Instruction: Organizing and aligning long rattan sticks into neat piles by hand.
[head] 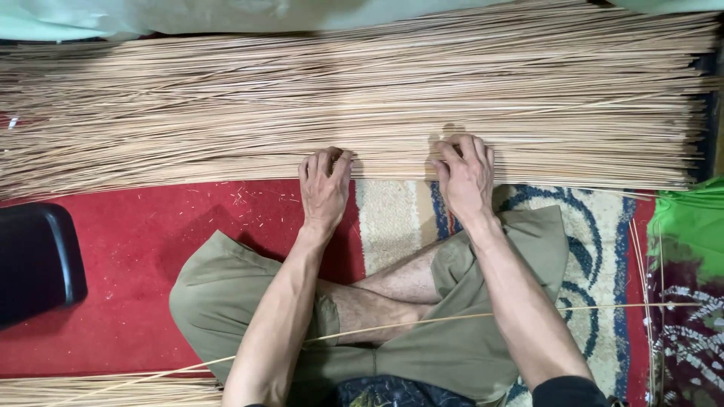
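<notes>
A wide bed of thin, pale reed sticks (362,90) lies across the floor in front of me, running left to right. My left hand (324,188) rests palm down on its near edge, fingers curled onto the sticks. My right hand (465,177) lies the same way a little to the right, fingers spread over the near sticks. Neither hand lifts a stick clear of the pile. I sit cross-legged in olive shorts (226,294), and one long single stick (452,316) lies across my lap.
A red carpet (136,249) with a cream and blue patterned part (596,249) is under me. A black object (38,260) sits at left. Green cloth (690,218) lies at right. More sticks (105,392) lie at bottom left; pale fabric (226,15) runs behind the pile.
</notes>
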